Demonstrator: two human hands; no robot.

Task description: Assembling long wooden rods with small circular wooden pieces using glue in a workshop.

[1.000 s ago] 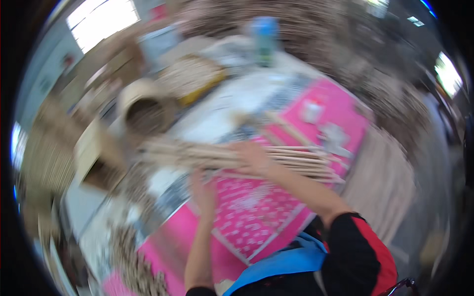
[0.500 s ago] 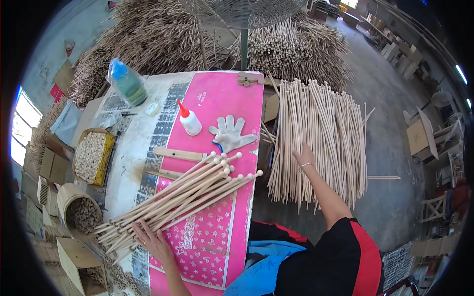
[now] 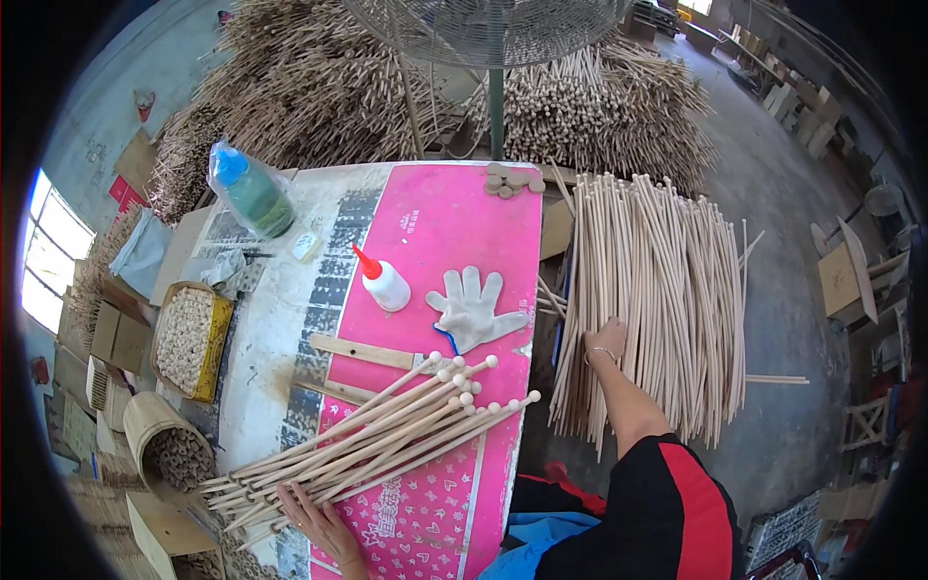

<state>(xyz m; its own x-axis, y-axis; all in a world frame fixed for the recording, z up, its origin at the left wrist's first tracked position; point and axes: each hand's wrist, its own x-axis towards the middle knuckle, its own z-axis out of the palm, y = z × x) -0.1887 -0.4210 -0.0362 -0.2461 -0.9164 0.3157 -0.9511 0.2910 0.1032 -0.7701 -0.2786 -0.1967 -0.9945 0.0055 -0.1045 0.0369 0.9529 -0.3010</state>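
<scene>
A bundle of thin wooden sticks with round ball ends (image 3: 416, 425) lies slantwise on the pink-covered table. My left hand (image 3: 317, 520) rests on the lower left end of this bundle, its fingers apart and flat. To the right of the table stands a big stack of long plain wooden rods (image 3: 667, 300). Against the left part of that stack, my right hand (image 3: 606, 338) has its fingers curled onto the rods. How many it grips is hidden. Two flat wooden strips (image 3: 362, 351) lie beside the ball ends.
On the table are a white glove (image 3: 476, 309), a white bottle with a red nozzle (image 3: 387, 286), a green bottle with a blue cap (image 3: 253, 193) and small round discs (image 3: 509, 181). A yellow box of wooden balls (image 3: 193, 340) and a bucket of rings (image 3: 145, 425) stand left. A fan (image 3: 488, 29) stands behind.
My right hand has gone from reaching with extended fingers to curling them onto the rods. My left hand stays on the bundle. The whole view has shifted slightly.
</scene>
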